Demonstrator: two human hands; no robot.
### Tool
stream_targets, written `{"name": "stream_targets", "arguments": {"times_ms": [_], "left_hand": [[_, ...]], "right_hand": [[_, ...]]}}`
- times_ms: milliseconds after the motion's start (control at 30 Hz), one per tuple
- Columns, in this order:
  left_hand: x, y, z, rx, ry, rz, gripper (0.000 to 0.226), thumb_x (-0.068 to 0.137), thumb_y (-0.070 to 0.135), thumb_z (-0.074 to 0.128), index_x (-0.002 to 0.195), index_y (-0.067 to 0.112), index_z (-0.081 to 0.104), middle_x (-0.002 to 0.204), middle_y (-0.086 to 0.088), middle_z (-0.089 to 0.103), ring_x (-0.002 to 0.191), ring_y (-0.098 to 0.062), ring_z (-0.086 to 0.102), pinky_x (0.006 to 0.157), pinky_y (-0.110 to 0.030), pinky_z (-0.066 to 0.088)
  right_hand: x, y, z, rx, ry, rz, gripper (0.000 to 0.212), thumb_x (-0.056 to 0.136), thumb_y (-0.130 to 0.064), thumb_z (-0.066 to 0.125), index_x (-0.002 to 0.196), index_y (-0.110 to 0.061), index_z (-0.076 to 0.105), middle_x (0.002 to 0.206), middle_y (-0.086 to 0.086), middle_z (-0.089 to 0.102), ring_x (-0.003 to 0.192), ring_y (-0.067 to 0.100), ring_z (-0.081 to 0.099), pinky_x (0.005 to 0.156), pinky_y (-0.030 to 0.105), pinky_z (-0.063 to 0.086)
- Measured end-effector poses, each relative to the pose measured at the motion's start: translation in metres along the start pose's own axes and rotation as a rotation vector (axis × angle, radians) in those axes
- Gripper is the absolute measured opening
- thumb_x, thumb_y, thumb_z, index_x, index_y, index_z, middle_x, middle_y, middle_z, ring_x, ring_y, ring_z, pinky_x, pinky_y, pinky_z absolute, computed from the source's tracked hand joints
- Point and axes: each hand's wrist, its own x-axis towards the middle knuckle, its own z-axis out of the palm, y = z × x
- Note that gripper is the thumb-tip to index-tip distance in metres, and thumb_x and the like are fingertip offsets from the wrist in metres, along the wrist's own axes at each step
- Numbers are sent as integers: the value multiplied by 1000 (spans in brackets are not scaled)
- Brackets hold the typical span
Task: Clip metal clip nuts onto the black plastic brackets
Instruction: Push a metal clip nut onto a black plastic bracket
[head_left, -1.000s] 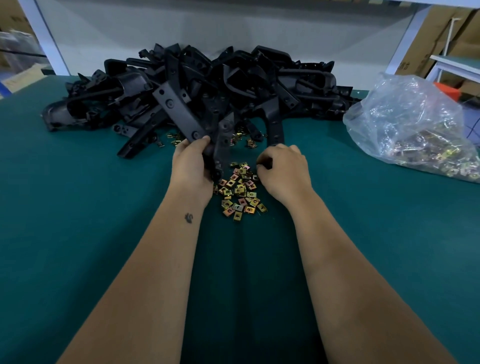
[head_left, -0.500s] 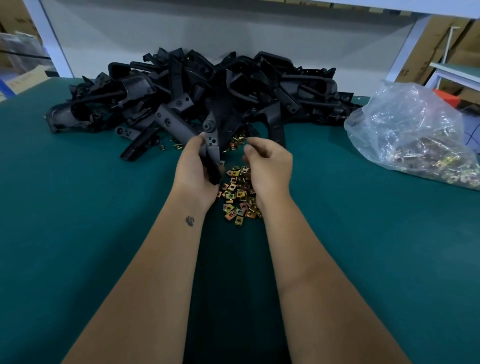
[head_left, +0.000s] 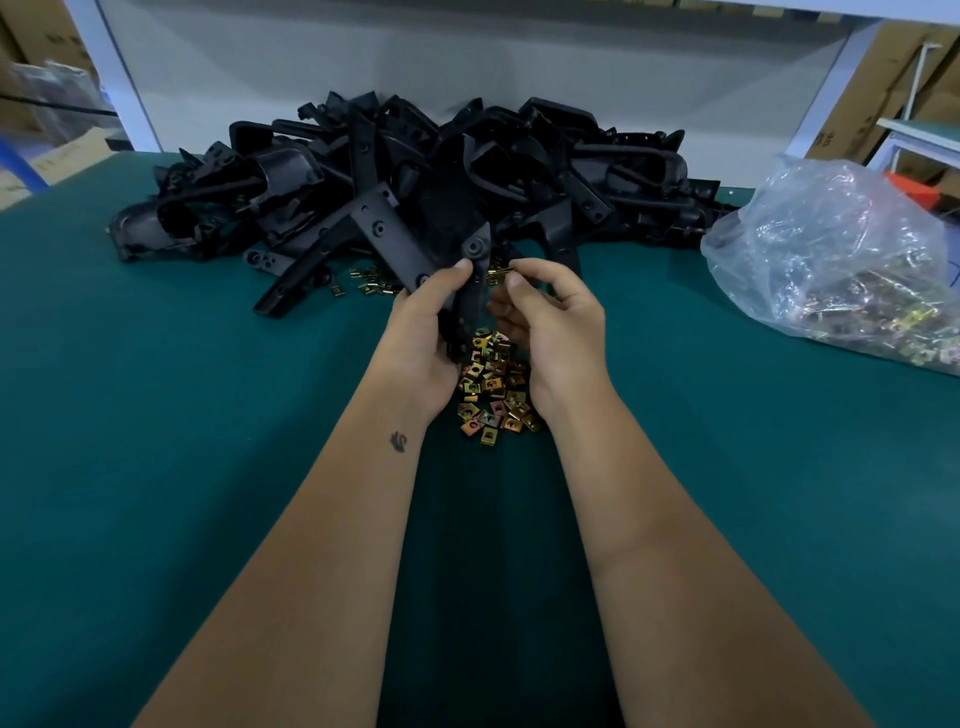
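My left hand (head_left: 421, 338) grips a black plastic bracket (head_left: 470, 291) and holds it upright above the table. My right hand (head_left: 550, 322) pinches a brass-coloured clip nut (head_left: 500, 272) between thumb and fingers, right beside the bracket's upper end. Below both hands lies a small heap of loose clip nuts (head_left: 493, 387) on the green table top. A big pile of black brackets (head_left: 415, 176) lies behind the hands.
A clear plastic bag (head_left: 841, 260) with more clip nuts lies at the right. A few loose nuts (head_left: 363, 283) sit at the foot of the bracket pile. The green table (head_left: 156, 415) stretches left and right. Cardboard boxes stand behind the table.
My right hand lifted off the nut heap with a clip nut and came up to the bracket's upper end. My left hand turned the bracket more upright.
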Motion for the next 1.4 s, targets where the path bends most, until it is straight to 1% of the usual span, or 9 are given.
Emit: {"name": "stream_targets", "arguments": {"times_ms": [100,233,333,600,767,900,1033,1200,1400], "left_hand": [[2,-1,0,38,23,-3,53,91,18,69,139,6,51,123,-11,69,105,-20,71,76,-27,57],[2,-1,0,11,29,0,55,91,15,69,140,6,48,126,-13,67,104,-21,71,74,-27,57],[5,-2,-1,-13,22,-1,56,92,9,64,144,6,43,134,-15,61,116,-24,65,85,-31,56],[8,-2,-4,-20,2,-14,57,92,7,59,146,5,41,139,-16,58,127,-28,57,105,-37,48],[7,-2,-4,-5,-2,-13,55,92,8,60,144,6,43,138,-16,59,116,-25,63,90,-32,53],[7,-3,-5,-11,5,-19,56,92,8,61,144,6,42,137,-16,59,123,-27,60,94,-34,53],[6,-2,-3,4,18,-8,57,91,9,61,145,7,42,138,-14,58,110,-24,63,80,-30,53],[10,-3,-4,-3,17,-17,58,92,8,61,146,5,39,141,-18,55,127,-29,57,94,-35,53],[12,-5,-6,33,0,12,59,92,4,62,146,5,39,140,-17,56,125,-29,58,100,-38,51]], "right_hand": [[1,0,1,46,-15,24,16,92,1,59,89,-10,70,80,5,72,76,16,70,69,23,55],[2,1,0,36,-12,-18,16,89,3,63,86,-11,69,81,5,71,80,18,69,73,26,55],[3,1,-2,63,-7,-10,17,87,5,66,92,-11,68,79,2,73,81,17,70,73,25,55],[2,-3,-5,137,-45,14,16,89,5,63,96,-6,73,87,9,71,80,18,69,76,26,56],[2,-4,-4,120,-57,18,15,88,5,65,93,-7,72,84,8,72,77,16,69,74,26,56],[1,-4,-3,107,-71,29,15,87,4,65,88,-8,73,83,8,73,78,18,69,76,29,55],[1,-5,-4,143,-64,40,16,88,5,63,85,-8,71,77,5,71,72,16,67,71,26,54],[0,-5,-3,141,-96,44,14,87,5,63,87,-7,70,80,6,70,72,16,66,70,26,54],[-1,-6,-1,136,-80,55,13,86,5,66,88,-8,70,89,11,70,82,19,66,77,27,56]]}}
